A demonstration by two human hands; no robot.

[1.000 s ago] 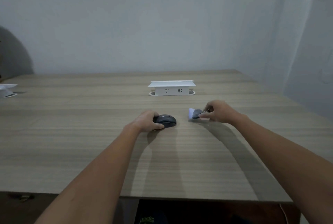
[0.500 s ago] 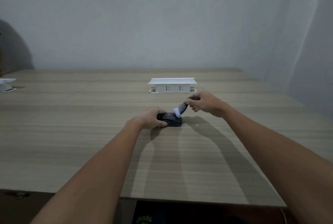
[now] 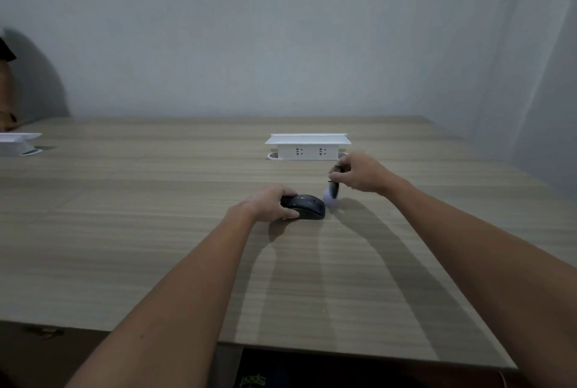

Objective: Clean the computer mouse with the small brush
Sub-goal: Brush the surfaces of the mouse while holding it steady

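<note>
Computer mouse (image 3: 307, 206), dark grey, is lying flat on the wooden table (image 3: 156, 247), near its middle. Left hand (image 3: 268, 205) is grasping the mouse's left end, fingers curled around it. Just beside the mouse's right end, right hand (image 3: 359, 172) is pinching the dark handle of the small brush (image 3: 333, 188), whose pale, blurred bristles are pointing down; contact with the mouse cannot be told. Farther back, a white socket box (image 3: 308, 146) is standing on the table.

Left hand (image 3: 268, 203) grips dark computer mouse (image 3: 307, 206) on wooden table (image 3: 156, 231). Right hand (image 3: 359, 173) pinches small brush (image 3: 333, 189), pale bristles down, just right of mouse.
</note>
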